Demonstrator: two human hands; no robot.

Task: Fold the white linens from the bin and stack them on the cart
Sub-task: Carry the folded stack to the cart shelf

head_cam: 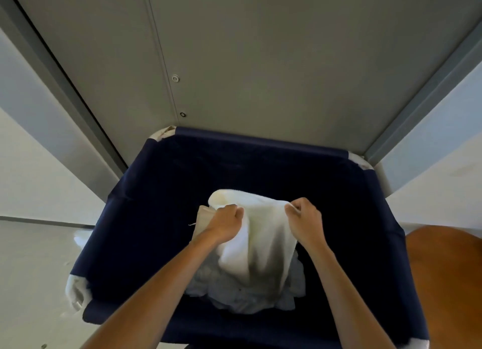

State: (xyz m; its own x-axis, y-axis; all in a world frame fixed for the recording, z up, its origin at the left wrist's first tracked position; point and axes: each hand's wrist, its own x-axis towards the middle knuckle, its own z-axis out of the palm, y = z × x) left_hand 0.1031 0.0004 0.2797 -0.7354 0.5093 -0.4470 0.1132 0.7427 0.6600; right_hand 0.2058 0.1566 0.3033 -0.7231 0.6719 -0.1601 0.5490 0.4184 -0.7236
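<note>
1. A grey panelled wall (260, 49) stands behind the navy fabric bin (260, 141), and pale floor (31, 270) is seen to the left of the bin.
2. A white linen (263, 231) is held up over the middle of the bin, with its lower part draped onto the pile of white linens (242, 294) on the bin's bottom.
3. Its upper edge is pinched by the left hand (225, 225) and the right hand (303, 222). Each grip is clamped on the cloth, with a slack span sagging between them.
4. The draped lower part may be tangled in the pile. If it is lifted fast, other pieces could be dragged up and spilled over the bin's rim onto the floor.
5. Only a little cloth appears to be taken in each grip, so the edge could be pulled free by the hanging weight and dropped back into the bin.
6. Whether true corners are held cannot be told. If they are not, a skewed fold is likely.
7. A beige cloth (202, 221) lies just beneath the left hand inside the bin, and it could be caught up by mistake.
8. A brown rounded surface (448, 270) is seen right of the bin, and no cart can be identified. On a long carry, the trailing cloth could brush the floor.
</note>
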